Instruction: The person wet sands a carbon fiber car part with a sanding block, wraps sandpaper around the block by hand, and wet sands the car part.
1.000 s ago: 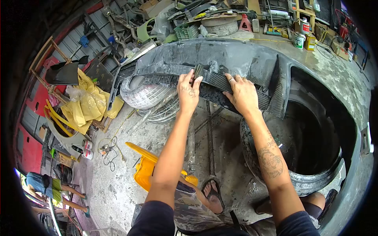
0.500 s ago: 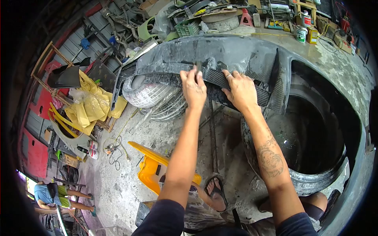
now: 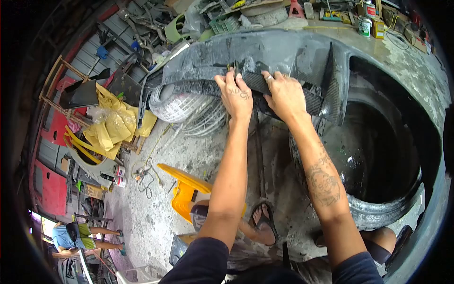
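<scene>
A large grey car bumper with a woven carbon-fibre-like surface on its lower lip lies across the view in front of me. My left hand is closed at the lip, fingers pinched round a small, thin, dark piece too blurred to name. Writing shows on the back of that hand. Just to its right, my right hand, with a ring on one finger, lies over the lip, its fingers spread on the surface. Pale scuffs and dust mark the bumper around both hands.
Dusty tyres stand under the bumper's left part, and a large tyre sits at right. A yellow plastic chair is near my leg. Brown paper and car parts crowd the left. Another person stands at lower left.
The view has tipped, so the bumper sits higher in it. My left hand has turned, showing more of its back, and stays at the lip. My right hand keeps its place on the bumper.
</scene>
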The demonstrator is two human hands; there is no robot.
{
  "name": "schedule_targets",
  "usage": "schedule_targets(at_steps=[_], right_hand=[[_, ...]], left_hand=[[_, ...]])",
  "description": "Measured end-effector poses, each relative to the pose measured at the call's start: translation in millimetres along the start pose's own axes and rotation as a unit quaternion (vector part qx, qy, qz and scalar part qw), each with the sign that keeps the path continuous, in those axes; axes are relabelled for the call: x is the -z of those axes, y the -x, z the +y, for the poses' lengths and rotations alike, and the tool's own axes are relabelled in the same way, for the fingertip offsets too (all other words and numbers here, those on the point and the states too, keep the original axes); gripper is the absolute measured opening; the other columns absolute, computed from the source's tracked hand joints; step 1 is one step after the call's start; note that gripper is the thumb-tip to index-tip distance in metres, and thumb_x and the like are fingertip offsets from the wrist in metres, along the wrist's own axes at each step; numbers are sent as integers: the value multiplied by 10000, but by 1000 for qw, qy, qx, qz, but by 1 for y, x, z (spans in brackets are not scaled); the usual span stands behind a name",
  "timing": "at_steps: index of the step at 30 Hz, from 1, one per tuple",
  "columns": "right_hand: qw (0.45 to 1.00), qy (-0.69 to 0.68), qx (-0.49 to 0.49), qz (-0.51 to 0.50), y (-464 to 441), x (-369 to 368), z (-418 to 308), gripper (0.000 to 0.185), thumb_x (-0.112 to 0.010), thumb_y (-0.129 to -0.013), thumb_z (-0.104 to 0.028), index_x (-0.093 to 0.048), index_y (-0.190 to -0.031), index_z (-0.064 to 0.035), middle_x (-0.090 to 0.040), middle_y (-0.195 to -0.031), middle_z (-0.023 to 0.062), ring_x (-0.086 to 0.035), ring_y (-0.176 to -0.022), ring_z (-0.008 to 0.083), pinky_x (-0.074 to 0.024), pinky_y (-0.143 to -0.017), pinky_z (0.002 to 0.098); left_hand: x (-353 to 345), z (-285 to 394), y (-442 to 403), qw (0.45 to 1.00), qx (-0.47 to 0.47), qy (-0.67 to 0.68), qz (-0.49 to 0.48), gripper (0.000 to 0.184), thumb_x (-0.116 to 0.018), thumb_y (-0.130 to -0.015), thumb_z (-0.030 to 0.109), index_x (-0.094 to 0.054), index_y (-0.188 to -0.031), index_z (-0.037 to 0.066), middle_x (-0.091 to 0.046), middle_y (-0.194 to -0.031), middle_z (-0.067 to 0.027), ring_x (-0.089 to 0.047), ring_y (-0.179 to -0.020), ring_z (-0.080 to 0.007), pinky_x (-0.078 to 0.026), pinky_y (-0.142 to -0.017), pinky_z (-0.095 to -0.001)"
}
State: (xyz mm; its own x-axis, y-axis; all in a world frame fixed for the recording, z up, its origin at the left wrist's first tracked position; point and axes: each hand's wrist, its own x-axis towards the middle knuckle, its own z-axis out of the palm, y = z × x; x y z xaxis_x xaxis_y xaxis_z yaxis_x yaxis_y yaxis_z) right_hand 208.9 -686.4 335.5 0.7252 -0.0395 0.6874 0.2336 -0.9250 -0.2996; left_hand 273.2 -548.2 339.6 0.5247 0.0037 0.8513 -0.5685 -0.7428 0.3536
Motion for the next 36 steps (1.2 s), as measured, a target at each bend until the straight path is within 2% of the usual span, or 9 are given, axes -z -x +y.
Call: schedule_targets(at_steps=[5, 7, 12, 15, 19, 21, 22, 25, 36], right_hand=[[1000, 13, 8, 1, -5, 1, 3, 559, -779, -786, -156, -639, -1315, -43, -691, -1030, 138, -705, -950, 295, -549, -848, 412], [1000, 4, -2, -14, -1, 3, -1, 591, -794, -777, -169, -631, -1332, -45, -686, -1035, 135, -703, -966, 294, -550, -853, 413], [1000, 15, 0, -14, -2, 1, 0, 577, -796, -794, -175, -631, -1334, -61, -683, -1052, 128, -695, -1000, 290, -549, -871, 408], [1000, 9, 4, -25, 0, 5, -1, 599, -805, -788, -189, -625, -1344, -61, -679, -1055, 128, -690, -1002, 295, -548, -875, 409], [999, 20, 2, -26, -1, 8, -3, 608, -810, -783, -198, -620, -1344, -60, -673, -1052, 133, -682, -993, 292, -549, -874, 411], [999, 25, -1, -27, -3, 8, -3, 611, -809, -782, -195, -619, -1347, -61, -671, -1052, 136, -682, -984, 295, -549, -874, 411], [999, 19, -3, -30, -3, 9, -4, 614, -809, -782, -196, -618, -1350, -61, -671, -1051, 136, -683, -983, 297, -549, -874, 411], [999, 19, -2, -33, -1, 8, -4, 614, -808, -785, -198, -618, -1353, -62, -671, -1047, 135, -684, -982, 298, -548, -872, 410], [999, 7, -13, -32, 2, 5, -3, 586, -800, -775, -186, -635, -1326, -75, -666, -1028, 125, -691, -967, 304, -553, -864, 422]], left_hand=[[4, 7, 7, 1000, 11, 21, -17, 267, -566, -992, 94, -625, -1198, -65, -499, -1050, -216, -633, -888, -420, -512, -747, -499], [3, 9, 4, 999, 41, 12, -6, 270, -603, -973, 100, -629, -1167, -87, -492, -1000, -206, -583, -860, -363, -479, -769, -452], [7, 6, 21, 998, 40, 50, -3, 280, -592, -969, 115, -645, -1200, -34, -497, -1042, -219, -584, -883, -389, -489, -792, -453], [4, -20, -12, 998, -37, 34, -26, 313, -604, -977, 115, -625, -1262, -11, -510, -1032, -209, -607, -900, -402, -509, -794, -458], [24, -27, -22, 982, 122, 143, -1, 279, -653, -959, 91, -670, -1209, -32, -537, -992, -174, -584, -860, -331, -484, -808, -420], [19, -35, -20, 985, 89, 148, -21, 296, -669, -961, 106, -671, -1226, -26, -528, -993, -166, -580, -858, -322, -487, -821, -417], [18, -43, -19, 997, -13, 73, -28, 331, -702, -950, 124, -685, -1260, 9, -515, -997, -152, -578, -855, -279, -495, -809, -384], [17, -42, -15, 993, -53, 73, -79, 338, -635, -983, 116, -665, -1283, -37, -530, -995, -158, -574, -860, -284, -493, -808, -386], [5, 2, -3, 999, -15, 5, -38, 359, -573, -964, 25, -625, -1300, -86, -485, -998, -192, -590, -833, -352, -499, -741, -442]])
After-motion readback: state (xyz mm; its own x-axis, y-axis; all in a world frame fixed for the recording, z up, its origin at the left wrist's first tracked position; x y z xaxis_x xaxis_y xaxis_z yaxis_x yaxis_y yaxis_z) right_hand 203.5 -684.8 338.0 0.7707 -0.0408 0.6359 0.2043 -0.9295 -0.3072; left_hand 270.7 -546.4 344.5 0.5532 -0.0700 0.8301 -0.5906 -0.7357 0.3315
